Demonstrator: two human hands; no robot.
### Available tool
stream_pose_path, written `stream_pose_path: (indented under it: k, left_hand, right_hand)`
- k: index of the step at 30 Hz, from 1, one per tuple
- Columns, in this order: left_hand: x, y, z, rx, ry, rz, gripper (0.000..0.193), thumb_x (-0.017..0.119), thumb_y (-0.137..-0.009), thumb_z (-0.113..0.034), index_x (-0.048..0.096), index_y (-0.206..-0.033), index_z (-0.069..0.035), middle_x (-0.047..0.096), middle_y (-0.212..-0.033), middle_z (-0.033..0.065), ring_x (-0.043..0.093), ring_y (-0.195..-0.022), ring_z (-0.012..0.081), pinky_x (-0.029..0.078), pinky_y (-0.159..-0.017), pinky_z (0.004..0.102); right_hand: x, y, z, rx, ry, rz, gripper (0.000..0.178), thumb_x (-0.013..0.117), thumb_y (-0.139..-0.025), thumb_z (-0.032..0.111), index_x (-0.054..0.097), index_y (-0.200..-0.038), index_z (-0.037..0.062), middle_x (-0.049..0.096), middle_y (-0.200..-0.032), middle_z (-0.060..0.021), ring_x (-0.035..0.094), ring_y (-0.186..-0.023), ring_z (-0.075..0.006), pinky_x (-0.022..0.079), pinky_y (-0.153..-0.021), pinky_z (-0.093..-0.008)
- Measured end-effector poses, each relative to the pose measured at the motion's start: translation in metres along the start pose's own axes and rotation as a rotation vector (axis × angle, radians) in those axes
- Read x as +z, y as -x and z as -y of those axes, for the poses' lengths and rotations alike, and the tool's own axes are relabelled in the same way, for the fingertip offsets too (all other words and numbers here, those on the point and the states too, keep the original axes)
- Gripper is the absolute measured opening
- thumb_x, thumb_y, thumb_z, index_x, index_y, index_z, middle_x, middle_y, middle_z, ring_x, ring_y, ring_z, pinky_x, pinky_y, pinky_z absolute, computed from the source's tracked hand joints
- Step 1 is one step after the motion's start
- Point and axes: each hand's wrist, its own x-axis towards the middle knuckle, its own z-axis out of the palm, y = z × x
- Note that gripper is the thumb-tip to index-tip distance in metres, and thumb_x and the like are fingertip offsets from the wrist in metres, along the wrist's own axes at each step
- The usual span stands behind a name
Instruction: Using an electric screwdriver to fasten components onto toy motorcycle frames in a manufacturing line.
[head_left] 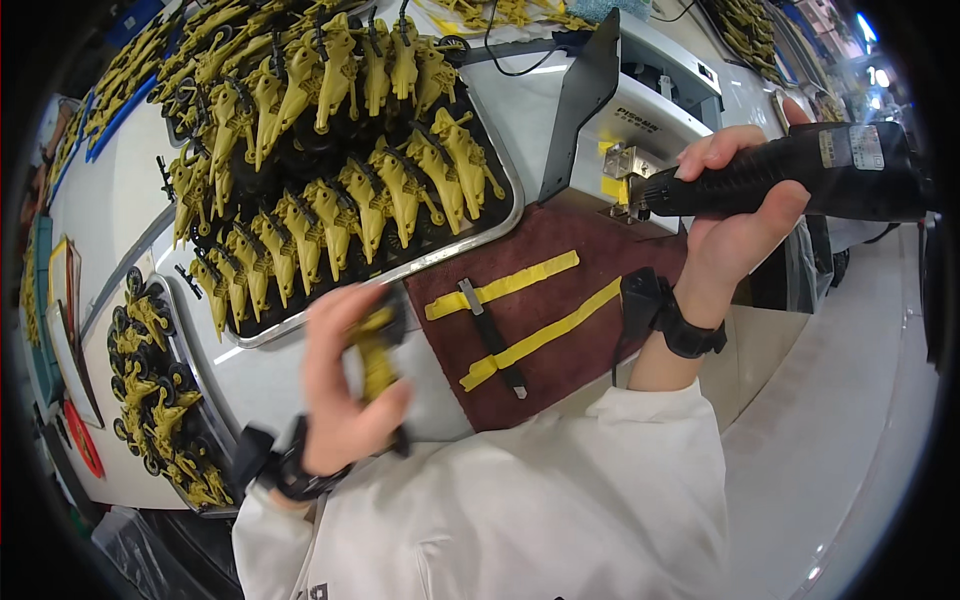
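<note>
My left hand [330, 400], blurred by motion, is closed around a small yellow and black toy motorcycle [378, 365] over the near edge of the big tray. My right hand [745, 215] grips a black electric screwdriver [860, 185], held almost level. The tool's tip is at the metal outlet [630, 170] of a white box-shaped machine, apparently a screw feeder [640, 125]; whether the two touch I cannot tell. Left of the feeder, the large metal tray [450, 250] carries rows of yellow toy motorcycle bodies [330, 225] with black parts.
A brown mat [560, 340] bears yellow tape strips [545, 345] and a slim black tool with a metal end [490, 340]. At left, a second tray [200, 350] is heaped with yellow and black motorcycles [155, 390]. A dark upright panel [585, 100] stands beside the feeder.
</note>
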Motion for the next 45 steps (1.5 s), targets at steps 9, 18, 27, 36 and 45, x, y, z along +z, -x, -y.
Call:
stream_pose_path:
  k: [9, 18, 27, 36, 45]
  left_hand:
    - [0.082, -0.018, 0.003, 0.194, -0.726, 0.294, 0.079, 0.065, -0.074, -0.051, 0.04, -0.138, -0.01, 0.031, -0.14, 0.021, 0.031, -0.124, 0.0389, 0.024, -0.1, 0.0515]
    - [0.09, -0.015, 0.019, 0.233, -0.658, 0.457, 0.079, 0.072, -0.064, -0.043, 0.045, -0.133, -0.014, 0.031, -0.143, 0.0206, 0.035, -0.125, 0.0364, 0.024, -0.101, 0.0543]
    - [0.088, -0.014, 0.031, 0.259, -0.637, 0.421, 0.08, 0.069, -0.066, -0.046, 0.042, -0.136, -0.016, 0.028, -0.146, 0.0149, 0.028, -0.131, 0.0385, 0.021, -0.103, 0.0568]
    - [0.085, -0.015, 0.037, 0.274, -0.58, 0.417, 0.082, 0.069, -0.067, -0.052, 0.043, -0.134, -0.013, 0.031, -0.145, 0.0149, 0.031, -0.13, 0.0371, 0.021, -0.103, 0.0567]
    - [0.082, -0.016, 0.034, 0.253, -0.587, 0.433, 0.078, 0.069, -0.069, -0.047, 0.041, -0.134, -0.014, 0.032, -0.143, 0.0145, 0.033, -0.128, 0.0356, 0.022, -0.103, 0.0561]
  right_hand:
    - [-0.003, -0.005, -0.01, -0.166, 0.095, -0.061, 0.045, 0.061, -0.081, 0.011, 0.041, -0.117, -0.0085, 0.062, -0.067, -0.0082, 0.06, -0.058, -0.0142, 0.047, -0.076, -0.0286]
    - [-0.005, 0.003, -0.003, -0.055, 0.061, -0.056, 0.048, 0.052, -0.086, 0.009, 0.033, -0.13, 0.0022, 0.052, -0.069, -0.0103, 0.052, -0.052, -0.0197, 0.047, -0.057, -0.0367]
    - [0.023, 0.09, 0.035, 0.044, -0.132, 0.013, 0.071, 0.059, -0.088, 0.018, 0.006, -0.134, 0.0033, 0.052, -0.074, -0.0123, 0.054, -0.052, -0.0213, 0.049, -0.054, -0.0353]
    - [0.023, 0.065, 0.037, -0.121, 0.023, -0.124, 0.065, 0.059, -0.09, 0.029, 0.017, -0.135, 0.0088, 0.054, -0.07, -0.0104, 0.054, -0.049, -0.0218, 0.047, -0.049, -0.0381]
    - [0.023, 0.01, -0.001, -0.194, 0.235, -0.253, 0.053, 0.056, -0.078, 0.008, 0.031, -0.125, 0.0, 0.053, -0.062, -0.0099, 0.052, -0.047, -0.02, 0.047, -0.049, -0.0335]
